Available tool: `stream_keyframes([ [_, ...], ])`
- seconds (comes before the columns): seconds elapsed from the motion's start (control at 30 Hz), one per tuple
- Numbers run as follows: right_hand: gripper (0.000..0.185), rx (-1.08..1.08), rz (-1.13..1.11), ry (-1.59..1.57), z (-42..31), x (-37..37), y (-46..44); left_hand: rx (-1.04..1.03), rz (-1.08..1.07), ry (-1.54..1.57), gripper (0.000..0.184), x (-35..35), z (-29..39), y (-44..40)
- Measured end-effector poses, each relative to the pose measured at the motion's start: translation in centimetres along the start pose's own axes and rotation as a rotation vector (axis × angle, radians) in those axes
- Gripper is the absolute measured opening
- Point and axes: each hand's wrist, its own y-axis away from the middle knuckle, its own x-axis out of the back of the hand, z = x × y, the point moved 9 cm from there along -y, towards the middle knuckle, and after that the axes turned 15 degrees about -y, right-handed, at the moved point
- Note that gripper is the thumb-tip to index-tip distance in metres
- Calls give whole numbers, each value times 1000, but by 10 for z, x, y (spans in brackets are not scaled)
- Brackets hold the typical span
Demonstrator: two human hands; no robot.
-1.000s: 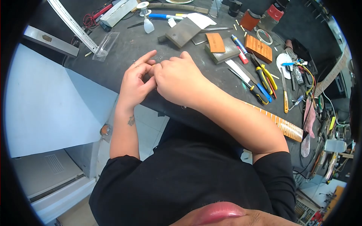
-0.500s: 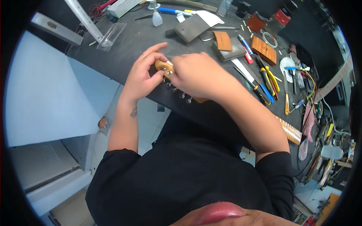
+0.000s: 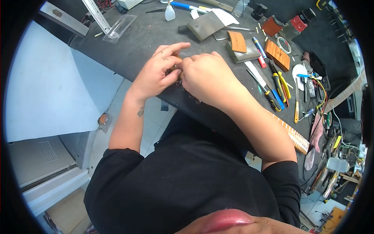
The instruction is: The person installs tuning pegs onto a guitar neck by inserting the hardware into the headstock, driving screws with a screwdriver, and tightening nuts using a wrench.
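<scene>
A guitar neck lies beneath my hands and right forearm, with its fretted end (image 3: 297,139) showing beyond the arm. The wooden headstock (image 3: 179,77) is mostly covered by my fingers. Small metal tuning pegs (image 3: 198,101) peek out below my right hand. My left hand (image 3: 156,76) closes round the headstock's tip with thumb and fingers, its index finger stretched out above. Directly beside it, my right hand (image 3: 206,76) is curled into a fist over the headstock, knuckles up. Whatever lies inside that fist is hidden.
On the dark workbench (image 3: 132,50) lie grey blocks (image 3: 206,25), a wooden block (image 3: 277,55), yellow-black pliers (image 3: 277,82) and a small white bottle (image 3: 170,13). Another guitar neck (image 3: 346,91) leans at the far right. The bench's near edge runs below my hands.
The view has shifted slightly, so bench items sit further right. My left hand has come closer to my right, and the two now cover more of the headstock.
</scene>
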Motion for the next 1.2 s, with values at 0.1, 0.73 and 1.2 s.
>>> stream_keyframes([
  [0.1,11,14,-10,67,-6,0,2,-60,4,-70,20,1,4,-2],
  [0.73,16,45,53,-104,4,16,29,-47,-23,-110,17,-9,21,1],
  [1.2,19,-6,-24,3,3,7,25,-49,-15,-113,17,-7,22,-1],
])
